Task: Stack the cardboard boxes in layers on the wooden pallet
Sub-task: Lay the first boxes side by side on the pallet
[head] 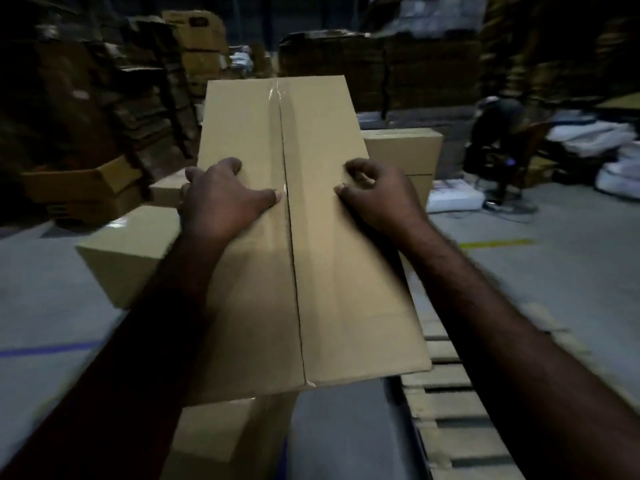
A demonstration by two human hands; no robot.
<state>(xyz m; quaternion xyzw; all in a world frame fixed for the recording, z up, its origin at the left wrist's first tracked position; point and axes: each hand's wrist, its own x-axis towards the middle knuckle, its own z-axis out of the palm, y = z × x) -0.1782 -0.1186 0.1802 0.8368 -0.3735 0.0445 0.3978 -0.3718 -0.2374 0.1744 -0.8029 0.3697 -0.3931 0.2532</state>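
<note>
A long sealed cardboard box [311, 271] with clear tape along its centre seam fills the middle of the view, its far end raised. My left hand [221, 199] grips its left edge, fingers curled over the side and thumb flat on top beside the seam. My right hand [374, 195] holds the right edge with curled fingers, thumb pointing at the seam. The wooden pallet [450, 410] lies on the floor at the lower right, its slats partly under the box's near right corner.
More sealed boxes sit around: one at the left [128, 251], one under the held box [214, 441], stacked ones behind at the right [405, 150]. Piles of flattened cardboard [381, 74] line the back. A person [498, 133] bends over near white bags [616, 168].
</note>
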